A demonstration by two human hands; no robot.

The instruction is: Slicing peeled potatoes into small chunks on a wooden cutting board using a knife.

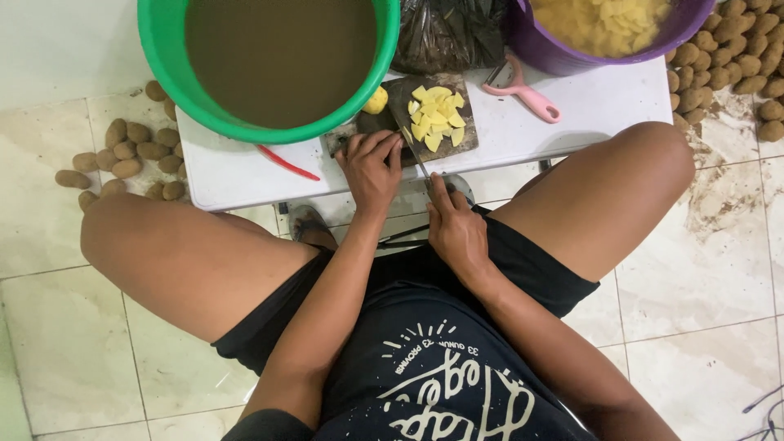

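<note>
Currently seated at low white table (572, 114), upper centre of frame, knees spread to either side.

Left hand (371, 167): placed at near edge of dark cutting board (408, 98), just above centre of frame. Fingers curled downward, pressing on something at board's near end; item under fingers hidden, cannot tell what is held.

Right hand (456, 227): centre of frame, closed around handle of knife (418, 155). Forefinger extended along top of handle. Blade angled up and left toward board, tip near pile of cut potato pieces (437, 118).

Cut potato pieces: pale yellow, heaped on far right part of cutting board. One peeled whole potato (376, 100) just beside board's left edge, touching rim of green bucket.

Green bucket (163, 57): upper left of frame, filled with murky brown water, partly resting on table.

Purple tub (555, 49): upper right of frame, filled with cut yellow potato.

Pink peeler (527, 94): on table between board and purple tub.

Red-handled tool (286, 163): on table below green bucket, left of left hand.

Black plastic bag (449, 33): top centre, between bucket and tub.

Unpeeled brown potatoes: one pile on tiled floor at left edge (122, 155), second larger pile at upper right corner (735, 57).
</note>
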